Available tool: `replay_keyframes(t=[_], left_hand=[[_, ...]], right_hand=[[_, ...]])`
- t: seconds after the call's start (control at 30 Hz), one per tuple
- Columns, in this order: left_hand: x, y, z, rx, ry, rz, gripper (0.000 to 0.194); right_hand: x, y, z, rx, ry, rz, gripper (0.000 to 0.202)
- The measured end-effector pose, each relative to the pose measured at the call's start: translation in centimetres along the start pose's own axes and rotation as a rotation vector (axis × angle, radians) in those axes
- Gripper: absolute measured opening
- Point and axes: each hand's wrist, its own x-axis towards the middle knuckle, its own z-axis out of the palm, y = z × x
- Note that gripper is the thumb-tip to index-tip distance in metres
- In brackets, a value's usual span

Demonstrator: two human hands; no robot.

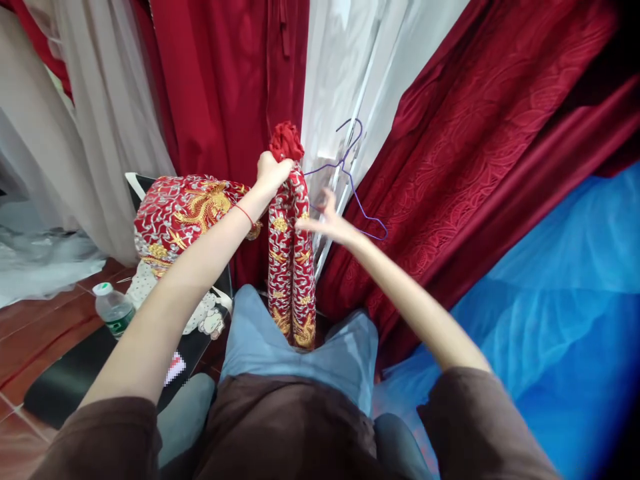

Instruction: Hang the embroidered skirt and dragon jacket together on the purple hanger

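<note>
My left hand point(273, 172) is closed around the upper end of red embroidered trousers point(293, 267), just below their bunched plain red top. The two legs, patterned in silver and gold, hang side by side down to between my knees. Beside the trousers, my right hand point(327, 223) has its fingers apart, with the fingertips close to one leg; I cannot tell whether they touch it. A thin purple hanger point(345, 160) shows just behind my right hand, and its lower bar is partly hidden there.
At left, a matching red and gold embroidered garment point(190, 207) lies on a black chair point(65, 387), along with a water bottle point(113, 308) and a dotted white cloth point(143, 287). Red gowns point(450, 147) hang on both sides; blue tulle point(565, 287) fills the right.
</note>
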Motion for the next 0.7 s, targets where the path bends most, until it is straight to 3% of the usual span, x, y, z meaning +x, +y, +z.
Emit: replay_keyframes(t=[0.03, 0.1, 0.17, 0.23, 0.3, 0.43, 0.53, 0.6, 0.7], left_hand=[[0.5, -0.3, 0.3, -0.046, 0.025, 0.002, 0.012], [1.0, -0.7, 1.0, -0.115, 0.032, 0.032, 0.015], [1.4, -1.0, 1.5, -0.149, -0.007, 0.078, 0.014], [2.0, -1.4, 1.2, -0.161, -0.048, 0.12, 0.013], [2.8, -1.5, -0.1, -0.167, -0.06, 0.151, 0.013], [5.1, 0.4, -5.1, -0.15, 0.008, 0.179, 0.016], [7.6, 3.1, -10.2, -0.127, 0.159, 0.189, 0.023], [9.4, 4.2, -14.0, -0.095, 0.235, 0.267, 0.026], [10.1, 3.9, -20.1, 0.002, 0.338, 0.362, 0.03]], right_hand=[[-1.6, 0.6, 2.8, -0.004, -0.007, 0.087, 0.134], [-4.1, 1.4, 8.1, -0.021, 0.057, 0.292, 0.132], [-4.8, 1.9, 11.8, -0.053, 0.145, 0.476, 0.111], [-3.8, 2.5, 13.3, -0.142, 0.155, 0.588, 0.079], [-1.3, 3.0, 13.0, -0.203, 0.129, 0.625, 0.055], [5.4, 2.0, 10.5, -0.235, 0.221, 0.573, 0.052], [10.4, -1.0, 9.1, -0.285, 0.321, 0.454, 0.051], [13.3, -3.6, 8.5, -0.256, 0.437, 0.354, 0.048], [16.5, -7.0, 8.7, -0.219, 0.537, 0.165, 0.041]])
